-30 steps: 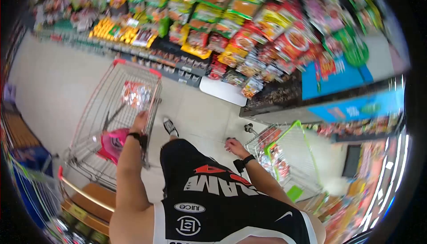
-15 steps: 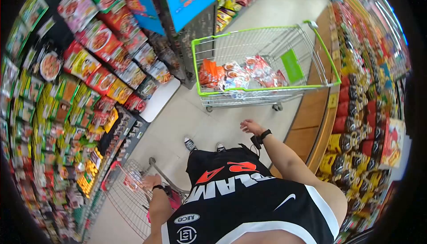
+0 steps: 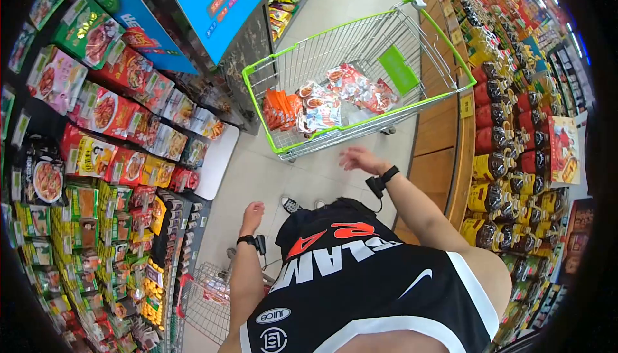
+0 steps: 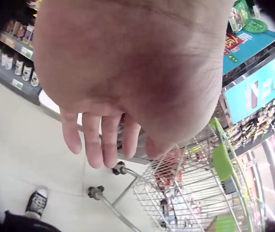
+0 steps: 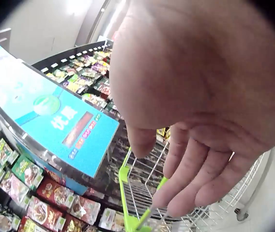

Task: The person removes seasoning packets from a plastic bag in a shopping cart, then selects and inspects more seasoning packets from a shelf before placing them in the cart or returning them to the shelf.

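Observation:
A shopping cart (image 3: 309, 145) with a green rim stands in front of me. Inside it lie an orange-red packet (image 3: 280, 110) and several white and red food packets (image 3: 322, 105). My right hand (image 3: 362, 158) reaches out just short of the cart's near side, fingers loosely extended and holding nothing. In the right wrist view its fingertips (image 5: 181, 205) overlap the green rim. My left hand (image 3: 253, 215) hangs free at the left of my body, empty, its fingers (image 4: 109, 140) relaxed in the left wrist view.
Another cart (image 3: 199, 298) with red corners stands at lower left, partly behind my left arm. Shelves of packaged food (image 3: 103, 160) line the left. Along the right runs a wooden-fronted shelf (image 3: 440, 160) with dark bottles. A blue sign (image 3: 215, 5) rises beyond the left shelf.
My left hand has come away from the red-cornered cart, toward my body's front. The view has swung right, bringing the green-rimmed cart ahead, and my right hand has come nearer to it.

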Demonstrator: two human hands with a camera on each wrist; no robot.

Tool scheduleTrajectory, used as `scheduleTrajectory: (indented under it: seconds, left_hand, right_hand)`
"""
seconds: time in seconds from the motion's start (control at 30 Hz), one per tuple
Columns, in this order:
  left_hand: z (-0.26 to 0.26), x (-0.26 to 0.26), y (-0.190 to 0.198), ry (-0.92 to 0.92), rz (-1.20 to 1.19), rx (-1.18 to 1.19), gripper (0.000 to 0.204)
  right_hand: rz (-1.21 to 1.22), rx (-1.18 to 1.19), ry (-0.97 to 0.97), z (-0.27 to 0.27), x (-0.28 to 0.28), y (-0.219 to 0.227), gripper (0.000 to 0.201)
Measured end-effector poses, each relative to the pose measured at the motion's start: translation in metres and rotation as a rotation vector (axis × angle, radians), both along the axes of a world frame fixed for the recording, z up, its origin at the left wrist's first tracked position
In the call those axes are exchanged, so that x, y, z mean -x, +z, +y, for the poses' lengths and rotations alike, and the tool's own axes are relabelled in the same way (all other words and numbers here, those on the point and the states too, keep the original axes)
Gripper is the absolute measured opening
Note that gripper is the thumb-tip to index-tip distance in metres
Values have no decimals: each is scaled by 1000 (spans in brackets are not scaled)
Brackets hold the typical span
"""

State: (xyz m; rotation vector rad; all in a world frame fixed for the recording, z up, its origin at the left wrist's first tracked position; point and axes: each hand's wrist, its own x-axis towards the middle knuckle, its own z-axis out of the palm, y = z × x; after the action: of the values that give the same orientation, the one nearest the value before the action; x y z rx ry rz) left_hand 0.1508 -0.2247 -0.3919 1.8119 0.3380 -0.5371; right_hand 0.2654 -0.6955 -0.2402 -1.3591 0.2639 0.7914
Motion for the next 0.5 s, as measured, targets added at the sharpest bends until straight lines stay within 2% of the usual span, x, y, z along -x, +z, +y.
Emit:
scheduleTrajectory:
  seconds: [0.13,0.23,0.3,0.33,0.37,0.4,0.43,0.47,0.5]
  left_hand:
    - [42,29,-44,250,114,93,23]
    - [77,65,-84,38,331,-127,24]
    - [62,81,-56,251,440,-106,22]
    - [60,87,-54,246,481,-70,24]
    - [52,87,-48,288,524,-52,26]
    - [44,84,-44,270,539,-65,25]
    - [32,77,-34,284,554,-59,25]
    - [22,67,-25,298,571,-54,25]
    - [15,56,-18,314,546,-49,24]
  right_hand:
    - [-50,-90,-175,-20,-34,31,27]
    - [-32,-206,-383,-32,-65,45,24]
    - [0,-355,-501,-48,-93,46,22]
    - [28,-445,-538,-60,-113,43,21]
    - [-17,-395,-610,-69,-133,42,19]
    - [12,-505,-738,-80,-158,42,16]
    - [-15,-655,-720,-103,-190,25,15]
    - [28,-749,-687,-112,-213,41,15]
    - [-15,-763,-670,-132,-245,35,15]
